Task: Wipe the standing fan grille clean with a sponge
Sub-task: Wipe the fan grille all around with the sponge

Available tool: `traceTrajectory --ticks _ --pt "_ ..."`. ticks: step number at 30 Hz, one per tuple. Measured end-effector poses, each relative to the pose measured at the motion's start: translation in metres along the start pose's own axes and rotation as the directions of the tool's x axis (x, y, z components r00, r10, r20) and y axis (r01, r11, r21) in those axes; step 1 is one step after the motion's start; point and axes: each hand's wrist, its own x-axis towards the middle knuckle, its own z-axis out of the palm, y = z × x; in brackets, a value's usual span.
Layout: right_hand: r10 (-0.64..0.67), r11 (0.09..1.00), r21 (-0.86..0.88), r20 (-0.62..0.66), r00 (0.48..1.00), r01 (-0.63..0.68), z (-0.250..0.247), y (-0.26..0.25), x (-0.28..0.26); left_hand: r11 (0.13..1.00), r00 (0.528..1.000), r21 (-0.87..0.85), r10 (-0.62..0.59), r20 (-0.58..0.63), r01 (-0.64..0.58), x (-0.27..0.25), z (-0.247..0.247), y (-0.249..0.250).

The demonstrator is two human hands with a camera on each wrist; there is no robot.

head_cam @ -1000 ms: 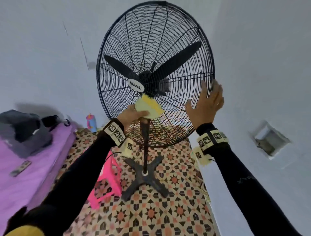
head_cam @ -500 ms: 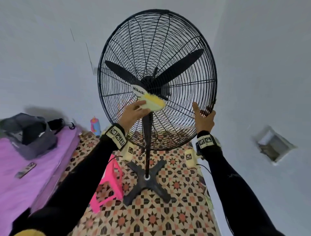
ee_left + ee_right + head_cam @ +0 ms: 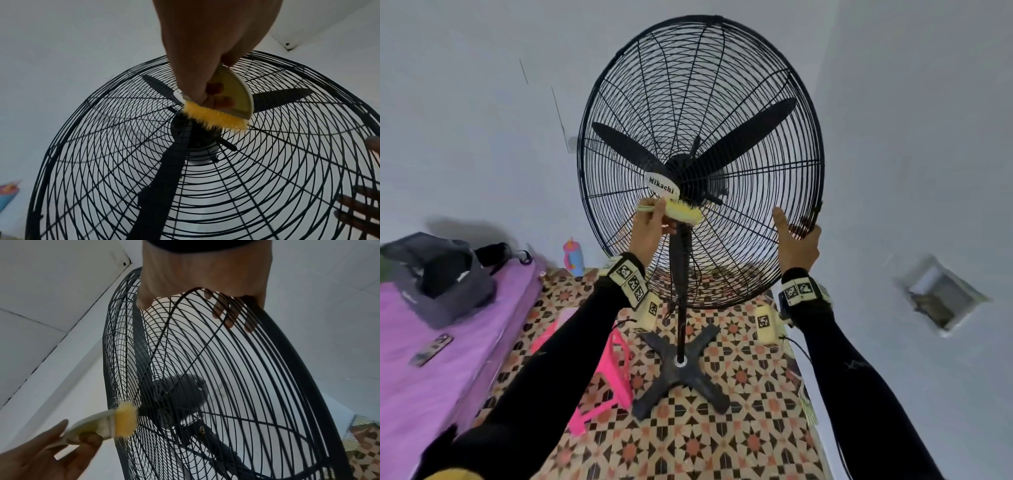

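Note:
The black standing fan's wire grille (image 3: 722, 85) faces me, with the white badge (image 3: 661, 188) at its hub. My left hand (image 3: 650, 233) grips a cleaning pad with a cream back and yellow bristles (image 3: 681, 214). The bristles press on the front wires just under the badge (image 3: 216, 118). My right hand (image 3: 798, 243) holds the grille's lower right rim, thumb on the front. In the right wrist view its fingers (image 3: 230, 316) curl behind the wires. That view also shows the pad (image 3: 123, 421) touching the grille (image 3: 246, 369) edge-on.
The fan's cross base (image 3: 681, 370) stands on patterned floor tiles. A pink stool (image 3: 616, 370) sits left of the base under my left arm. A purple mattress (image 3: 431, 394) with a grey bag (image 3: 441, 270) lies at the left. A bottle (image 3: 573, 257) stands by the wall.
My left hand has lifted the pad from the lower wires up to just under the hub badge. My right hand went from lying flat on the grille to gripping its lower right rim.

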Motion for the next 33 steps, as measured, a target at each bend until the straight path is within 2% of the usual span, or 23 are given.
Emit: traceTrajectory --ticks 4,7,11,16,19,22,28,33 --pt "-0.02 1.0 0.007 -0.03 0.999 0.021 0.003 0.004 0.0 0.989 0.995 -0.106 0.102 -0.003 -0.102 0.007 -0.001 0.006" --pt "-0.03 1.0 0.006 -0.048 0.998 0.031 0.005 0.003 -0.002 0.996 0.995 -0.031 0.084 0.047 -0.083 0.009 -0.002 -0.009" --pt "-0.025 1.0 0.005 -0.039 0.999 0.026 0.006 0.0 -0.003 0.998 0.999 0.05 0.042 0.032 -0.043 -0.004 -0.012 -0.038" --pt "-0.037 0.999 -0.005 -0.047 0.998 0.037 0.006 0.004 -0.006 0.997 0.993 -0.013 0.082 0.085 -0.081 0.015 0.001 -0.005" --pt "-0.034 0.999 -0.006 -0.032 0.999 0.033 0.005 0.002 -0.007 0.994 0.995 0.077 0.078 0.062 -0.082 0.007 0.006 -0.015" --pt "-0.025 1.0 -0.009 -0.027 0.999 0.025 0.005 0.0 -0.006 0.997 0.999 0.064 0.043 0.032 -0.045 -0.009 -0.001 -0.041" --pt "-0.022 1.0 -0.014 -0.05 0.999 0.021 0.005 -0.003 -0.013 0.995 0.995 0.023 0.093 0.037 -0.094 0.012 0.011 -0.01" --pt "-0.015 1.0 0.006 -0.05 0.999 0.015 0.009 -0.002 -0.014 0.998 0.999 0.055 0.037 0.001 -0.037 -0.009 -0.004 -0.039"
